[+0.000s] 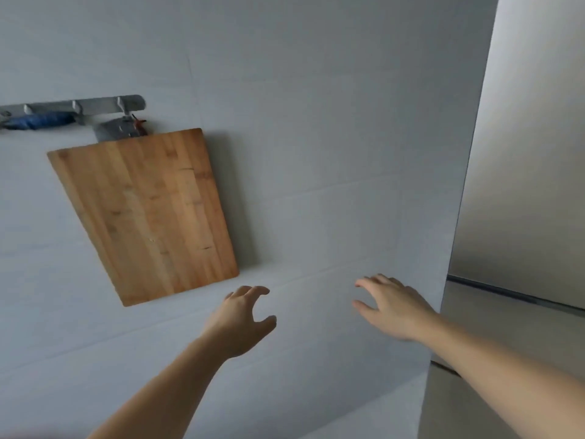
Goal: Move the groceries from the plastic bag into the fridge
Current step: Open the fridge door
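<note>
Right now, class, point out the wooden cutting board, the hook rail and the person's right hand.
wooden cutting board [148, 213]: head view, middle of its face.
hook rail [95, 104]: head view, grey bar between hooks.
right hand [394, 307]: head view, back of the hand.

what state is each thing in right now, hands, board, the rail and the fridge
left hand: raised, fingers loosely curled, holds nothing
right hand: raised, fingers spread, holds nothing
cutting board: hangs tilted on the wall
hook rail: fixed to the wall, a blue item hangs from it
fridge: doors shut, at the right edge
plastic bag: not in view
</note>
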{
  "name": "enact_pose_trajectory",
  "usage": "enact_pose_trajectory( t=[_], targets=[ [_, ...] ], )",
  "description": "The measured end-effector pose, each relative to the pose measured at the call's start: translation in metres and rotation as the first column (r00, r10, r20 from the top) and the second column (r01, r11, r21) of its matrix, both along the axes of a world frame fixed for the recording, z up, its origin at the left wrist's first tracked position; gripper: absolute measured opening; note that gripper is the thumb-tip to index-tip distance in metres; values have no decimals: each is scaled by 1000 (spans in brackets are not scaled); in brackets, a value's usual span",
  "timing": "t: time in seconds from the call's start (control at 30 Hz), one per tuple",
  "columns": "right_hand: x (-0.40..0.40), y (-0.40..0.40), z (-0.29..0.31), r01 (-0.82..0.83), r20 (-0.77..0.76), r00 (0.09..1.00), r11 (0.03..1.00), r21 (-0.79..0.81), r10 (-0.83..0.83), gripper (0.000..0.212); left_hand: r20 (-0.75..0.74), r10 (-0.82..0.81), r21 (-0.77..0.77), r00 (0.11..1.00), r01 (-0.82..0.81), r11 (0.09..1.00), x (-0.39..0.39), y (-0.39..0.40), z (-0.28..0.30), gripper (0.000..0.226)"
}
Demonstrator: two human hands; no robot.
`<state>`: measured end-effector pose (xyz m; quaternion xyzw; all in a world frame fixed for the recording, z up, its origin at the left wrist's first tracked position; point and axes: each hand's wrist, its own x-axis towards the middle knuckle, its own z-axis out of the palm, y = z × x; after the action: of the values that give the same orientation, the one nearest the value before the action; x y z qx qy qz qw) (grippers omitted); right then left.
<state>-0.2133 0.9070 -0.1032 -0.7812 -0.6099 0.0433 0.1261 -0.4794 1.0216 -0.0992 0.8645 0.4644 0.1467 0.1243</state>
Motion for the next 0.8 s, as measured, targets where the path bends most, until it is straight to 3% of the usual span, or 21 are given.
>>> enact_pose_trajectory(
  t=[0.23, 0.4, 0.5, 0.63, 0.7, 0.8],
  targets=[
    [77, -7, 22, 181, -1, 983, 983, -2, -181, 51, -29, -313, 55, 949, 314, 948, 137, 51, 2, 58],
    [109, -9, 78, 294, 261, 923, 956, -6, -282, 53, 119, -554, -12, 824, 559, 829, 233, 68, 5, 59],
    [123, 1, 116, 333, 494, 822, 943, -12, -284, 52, 253, -645, -47, 722, 675, 737, 289, 72, 15, 59],
    [138, 20, 150, 257, 823, 559, 965, -53, -104, 32, 449, -655, -134, 609, 770, 624, 346, 63, 27, 59],
    [144, 31, 159, 262, 883, 469, 959, -111, -26, 23, 466, -668, -170, 580, 800, 576, 368, 57, 28, 64],
    [151, 40, 161, 350, 921, 389, 922, -166, 18, 31, 486, -682, -221, 546, 832, 509, 388, 46, 27, 68]
  ],
)
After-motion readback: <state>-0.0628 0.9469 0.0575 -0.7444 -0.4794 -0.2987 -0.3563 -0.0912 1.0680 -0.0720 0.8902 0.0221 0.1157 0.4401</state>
